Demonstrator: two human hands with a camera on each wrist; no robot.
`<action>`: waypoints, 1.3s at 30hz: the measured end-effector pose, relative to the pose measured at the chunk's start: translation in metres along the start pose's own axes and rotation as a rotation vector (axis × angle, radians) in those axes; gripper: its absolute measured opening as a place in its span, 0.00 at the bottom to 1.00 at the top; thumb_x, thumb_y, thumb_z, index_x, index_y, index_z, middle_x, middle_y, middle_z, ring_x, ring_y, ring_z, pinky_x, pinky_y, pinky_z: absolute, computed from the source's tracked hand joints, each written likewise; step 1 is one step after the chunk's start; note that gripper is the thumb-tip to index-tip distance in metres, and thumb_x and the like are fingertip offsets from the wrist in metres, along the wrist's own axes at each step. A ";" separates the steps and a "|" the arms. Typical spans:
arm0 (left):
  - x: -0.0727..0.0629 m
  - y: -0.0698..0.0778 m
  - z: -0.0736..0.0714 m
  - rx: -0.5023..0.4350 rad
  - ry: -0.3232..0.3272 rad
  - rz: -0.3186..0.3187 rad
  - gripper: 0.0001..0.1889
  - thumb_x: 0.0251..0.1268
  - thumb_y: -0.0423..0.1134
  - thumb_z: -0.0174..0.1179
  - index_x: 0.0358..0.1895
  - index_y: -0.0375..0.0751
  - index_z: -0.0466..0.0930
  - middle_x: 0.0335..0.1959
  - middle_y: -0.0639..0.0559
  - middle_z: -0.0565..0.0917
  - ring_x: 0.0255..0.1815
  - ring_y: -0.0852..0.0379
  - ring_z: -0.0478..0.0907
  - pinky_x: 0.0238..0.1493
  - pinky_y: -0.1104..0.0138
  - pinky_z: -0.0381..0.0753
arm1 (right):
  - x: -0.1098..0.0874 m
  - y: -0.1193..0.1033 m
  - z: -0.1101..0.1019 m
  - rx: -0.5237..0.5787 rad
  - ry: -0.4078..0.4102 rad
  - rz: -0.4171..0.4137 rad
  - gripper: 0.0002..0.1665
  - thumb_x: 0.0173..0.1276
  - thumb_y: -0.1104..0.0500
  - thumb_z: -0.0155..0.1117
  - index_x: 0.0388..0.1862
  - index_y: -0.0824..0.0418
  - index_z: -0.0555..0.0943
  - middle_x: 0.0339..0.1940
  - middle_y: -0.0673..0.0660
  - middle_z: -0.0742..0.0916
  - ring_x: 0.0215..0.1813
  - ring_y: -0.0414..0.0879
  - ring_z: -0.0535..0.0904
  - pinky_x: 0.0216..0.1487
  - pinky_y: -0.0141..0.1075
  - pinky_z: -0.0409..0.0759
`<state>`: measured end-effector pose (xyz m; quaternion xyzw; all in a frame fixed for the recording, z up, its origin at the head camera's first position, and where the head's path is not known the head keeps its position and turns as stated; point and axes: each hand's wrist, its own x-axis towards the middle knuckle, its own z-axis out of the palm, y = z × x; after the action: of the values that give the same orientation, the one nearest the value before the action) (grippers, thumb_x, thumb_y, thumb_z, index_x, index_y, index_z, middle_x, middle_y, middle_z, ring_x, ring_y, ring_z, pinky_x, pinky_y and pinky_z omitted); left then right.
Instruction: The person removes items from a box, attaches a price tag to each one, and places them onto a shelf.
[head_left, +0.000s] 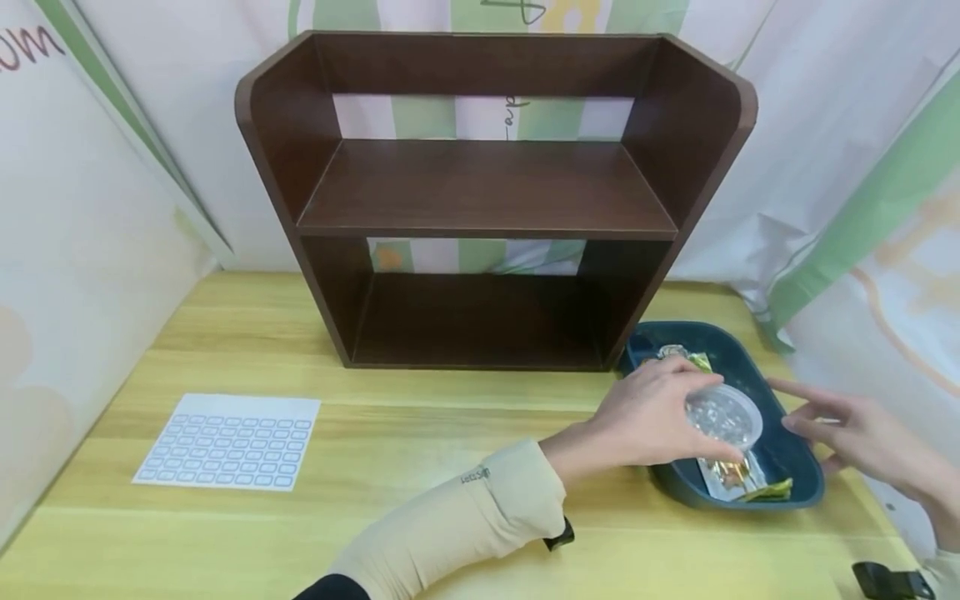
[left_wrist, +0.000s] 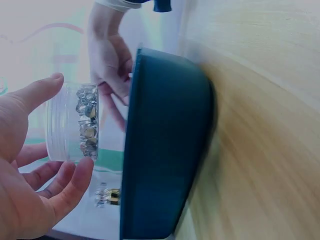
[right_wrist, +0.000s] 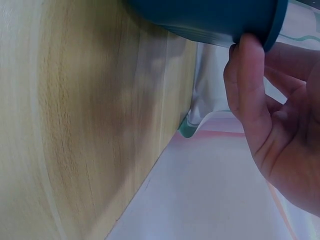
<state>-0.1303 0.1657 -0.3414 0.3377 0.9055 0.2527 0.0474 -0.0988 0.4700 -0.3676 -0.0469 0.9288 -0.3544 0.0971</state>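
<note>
My left hand [head_left: 656,412] holds a clear round tub [head_left: 723,417] of small silvery pieces above the dark blue bin [head_left: 686,497]. The thumb and fingers are on opposite sides of the tub. In the left wrist view the tub [left_wrist: 62,122] appears sideways, its shiny pieces gathered at one end. At the bin's right side, my right hand [head_left: 862,429] has fairly straight fingers at the rim. One fingertip [right_wrist: 250,47] meets the bin's outer wall just under the rim in the right wrist view. Small packets [head_left: 768,490] with gold and green parts lie inside the bin.
A dark brown two-tier shelf [head_left: 487,187] stands at the back of the wooden table [head_left: 375,467], close to the bin's left edge. A white sheet [head_left: 228,442] printed with rows of blue-outlined boxes lies at the left. Patterned cloth [head_left: 847,217] hangs around the table.
</note>
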 end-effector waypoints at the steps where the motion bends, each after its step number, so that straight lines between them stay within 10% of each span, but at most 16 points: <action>1: -0.003 -0.001 -0.003 -0.004 0.010 0.002 0.46 0.44 0.76 0.68 0.72 0.74 0.66 0.65 0.75 0.67 0.62 0.74 0.65 0.54 0.77 0.72 | 0.000 0.000 0.000 0.005 -0.001 -0.005 0.35 0.78 0.61 0.58 0.80 0.48 0.61 0.37 0.53 0.86 0.28 0.49 0.84 0.26 0.43 0.86; 21: -0.072 -0.066 -0.018 -0.303 0.161 -0.052 0.42 0.44 0.60 0.79 0.68 0.63 0.75 0.59 0.64 0.73 0.54 0.67 0.69 0.48 0.73 0.74 | 0.002 0.003 0.001 -0.007 -0.039 0.035 0.37 0.79 0.62 0.55 0.82 0.50 0.56 0.43 0.57 0.85 0.33 0.45 0.83 0.28 0.43 0.86; 39: -0.126 -0.129 -0.033 -0.351 0.198 -0.145 0.41 0.46 0.54 0.80 0.68 0.53 0.76 0.59 0.57 0.74 0.57 0.56 0.72 0.54 0.60 0.78 | 0.001 -0.001 0.000 0.002 -0.035 0.099 0.38 0.79 0.59 0.55 0.82 0.47 0.55 0.44 0.61 0.86 0.32 0.49 0.85 0.28 0.44 0.86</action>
<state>-0.1175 -0.0115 -0.3866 0.2321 0.8697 0.4342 0.0343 -0.0997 0.4695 -0.3671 -0.0069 0.9278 -0.3493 0.1310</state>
